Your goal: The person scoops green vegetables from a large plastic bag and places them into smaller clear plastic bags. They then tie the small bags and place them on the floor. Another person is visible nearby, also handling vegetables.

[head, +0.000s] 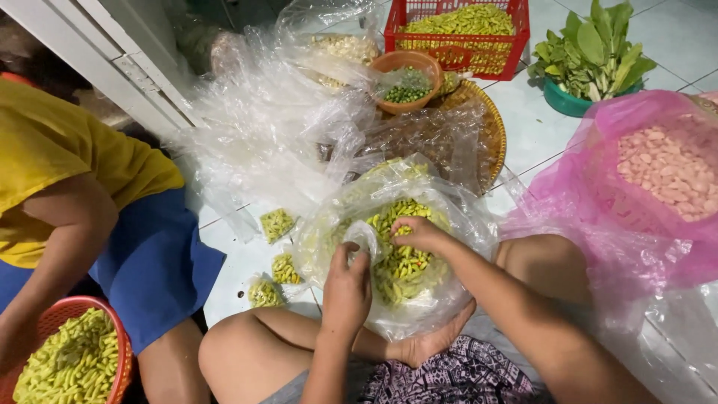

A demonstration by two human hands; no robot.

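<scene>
The person sits on a pale tiled floor with a big clear plastic bag open between the knees. The bag is thin, wrinkled and shiny, and it holds a heap of small yellow-green chili peppers, short and smooth, a few with an orange tint. The right hand is inside the mouth of the bag, its fingers pinched closed on some of the peppers at the top of the heap. The left hand is at the near left rim and grips a small clear bag; I cannot tell surely whether this small bag already has something in it.

On the floor left of the big bag lie three small filled packets of the same peppers. Toward the far edge of the floor stands a red plastic crate full of yellow-green peppers, next to it an orange bowl with green pieces, on a round woven tray. A pink bag at the right holds pale pink pieces. At the left, another person in a yellow shirt sits beside a red basket of peppers.
</scene>
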